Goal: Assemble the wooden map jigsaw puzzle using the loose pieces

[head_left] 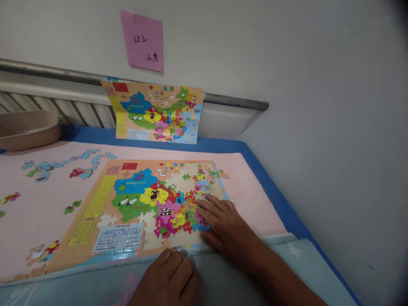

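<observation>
A partly assembled jigsaw puzzle of a map of China point(127, 202) lies in front of me. My right hand point(219, 219) rests palm down on its right part, with the fingers stretched out flat over the pieces. Bare board point(180, 179) shows in the upper right, and another gap point(152, 231) lies lower down. Loose pieces point(208, 176) cluster just above my right fingertips. At the puzzle's near edge my left hand point(168, 278) is closed, fingers curled under. Whatever it may hold is hidden.
A map picture sheet point(156, 112) stands against the rail point(236, 101) at the back. Loose joined pieces point(47, 168) are scattered left on the pink surface point(38, 204). A beige basin point(28, 129) sits back left. Light-blue cloth point(76, 287) covers the front; a pink note point(142, 42) hangs above.
</observation>
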The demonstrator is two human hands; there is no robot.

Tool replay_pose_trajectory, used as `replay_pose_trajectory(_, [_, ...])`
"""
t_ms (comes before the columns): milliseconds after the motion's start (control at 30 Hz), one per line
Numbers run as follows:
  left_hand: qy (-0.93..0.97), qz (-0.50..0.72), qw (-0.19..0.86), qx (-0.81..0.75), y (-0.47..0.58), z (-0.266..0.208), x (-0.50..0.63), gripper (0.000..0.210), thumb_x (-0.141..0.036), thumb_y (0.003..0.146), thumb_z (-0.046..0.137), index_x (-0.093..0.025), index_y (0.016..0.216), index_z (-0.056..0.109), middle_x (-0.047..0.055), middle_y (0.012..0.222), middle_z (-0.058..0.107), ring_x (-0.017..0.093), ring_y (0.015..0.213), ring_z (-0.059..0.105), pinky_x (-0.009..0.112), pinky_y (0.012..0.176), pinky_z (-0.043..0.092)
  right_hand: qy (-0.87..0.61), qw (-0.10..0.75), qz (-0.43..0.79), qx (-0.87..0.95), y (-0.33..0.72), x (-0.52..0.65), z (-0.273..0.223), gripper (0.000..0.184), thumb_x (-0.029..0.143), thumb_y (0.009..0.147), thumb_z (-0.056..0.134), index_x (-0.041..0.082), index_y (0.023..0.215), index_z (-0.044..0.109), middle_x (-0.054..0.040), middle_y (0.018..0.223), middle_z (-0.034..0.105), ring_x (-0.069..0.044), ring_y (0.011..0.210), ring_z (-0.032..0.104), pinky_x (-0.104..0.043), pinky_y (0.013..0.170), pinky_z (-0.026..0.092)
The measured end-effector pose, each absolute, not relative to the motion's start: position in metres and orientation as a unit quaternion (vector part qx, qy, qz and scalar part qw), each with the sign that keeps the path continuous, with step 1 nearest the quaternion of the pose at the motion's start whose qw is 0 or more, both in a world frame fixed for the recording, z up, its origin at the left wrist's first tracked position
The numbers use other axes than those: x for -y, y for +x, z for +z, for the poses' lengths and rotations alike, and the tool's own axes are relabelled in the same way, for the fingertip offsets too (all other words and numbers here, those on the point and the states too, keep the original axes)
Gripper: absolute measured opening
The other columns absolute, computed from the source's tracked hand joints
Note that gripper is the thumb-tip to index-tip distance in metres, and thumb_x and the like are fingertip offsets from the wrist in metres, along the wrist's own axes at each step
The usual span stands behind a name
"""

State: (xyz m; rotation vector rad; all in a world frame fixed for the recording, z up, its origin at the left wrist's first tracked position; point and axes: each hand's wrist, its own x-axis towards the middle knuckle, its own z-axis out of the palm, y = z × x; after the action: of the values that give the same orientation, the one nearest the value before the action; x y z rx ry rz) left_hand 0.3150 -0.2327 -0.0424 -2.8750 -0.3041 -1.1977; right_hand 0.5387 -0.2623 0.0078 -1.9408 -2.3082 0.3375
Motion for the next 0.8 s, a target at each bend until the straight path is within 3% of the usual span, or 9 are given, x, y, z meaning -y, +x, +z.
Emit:
replay_pose_trajectory(233, [-0.915, -0.391, 0.003, 0.102, 0.3160, -0.0410, 0.2322, 0.018, -0.008, 0.084, 0.055, -0.020, 0.072, 0.059, -0.001, 0.064, 0.056, 0.018, 0.059, 0.052, 0.033, 0.059, 0.043, -0.644, 0.058, 0.103, 0.756, 0.5379, 0.2624, 0.0074, 0.059, 0.025, 0.093, 0.064, 0.017, 0.151, 0.055, -0.0121, 0.161, 0.048, -0.033, 0.154, 0.034, -0.056, 0.123, 0.034])
replay_pose_trajectory(800, [-0.920, -0.377, -0.020, 0.105, 0.3149, -0.0421, 0.2319, 0.023, -0.008, 0.091, 0.051, -0.020, 0.072, 0.058, -0.001, 0.066, 0.054, 0.018, 0.063, 0.050, 0.034, 0.062, 0.040, -0.642, 0.078, 0.097, 0.756, 0.5416, 0.2643, -0.0001, 0.057, 0.026, 0.093, 0.071, 0.013, 0.146, 0.058, -0.0170, 0.158, 0.051, -0.036, 0.150, 0.040, -0.059, 0.121, 0.037])
